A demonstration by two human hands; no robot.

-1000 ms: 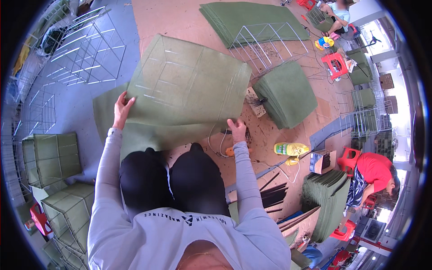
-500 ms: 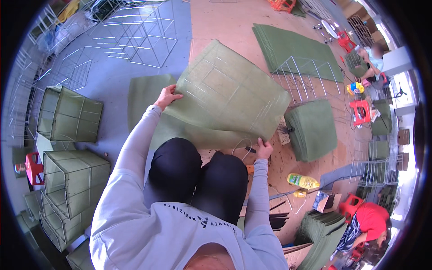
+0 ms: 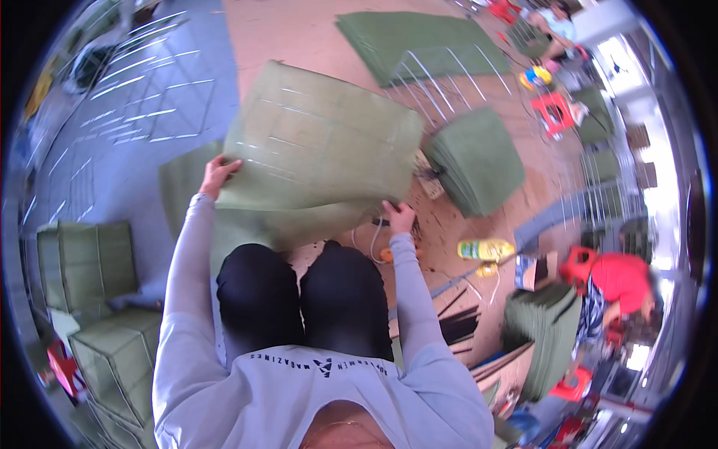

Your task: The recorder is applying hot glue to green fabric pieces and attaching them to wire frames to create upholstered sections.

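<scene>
A pale green mesh sheet (image 3: 329,138) spreads out in front of my knees, with the bars of a wire frame showing through it. My left hand (image 3: 219,175) is closed on the sheet's left edge, thumb on top. Lower down on the right, my right hand (image 3: 401,215) pinches the near right corner. Between the hands the near edge sags and folds toward my knees. Another flat green piece (image 3: 176,183) lies on the floor beyond my left hand, partly covered by the sheet.
Stacked green sheets (image 3: 479,161) and a wider pile (image 3: 426,45) lie ahead right, a wire frame (image 3: 449,82) between them. Mesh-covered boxes (image 3: 90,262) stand left. A yellow bottle (image 3: 486,249) lies right. Two people sit farther off, one in a red shirt (image 3: 622,280).
The view has turned, so the surroundings sit farther left in it. Both hands keep their hold on the mesh sheet, which stays stretched between them.
</scene>
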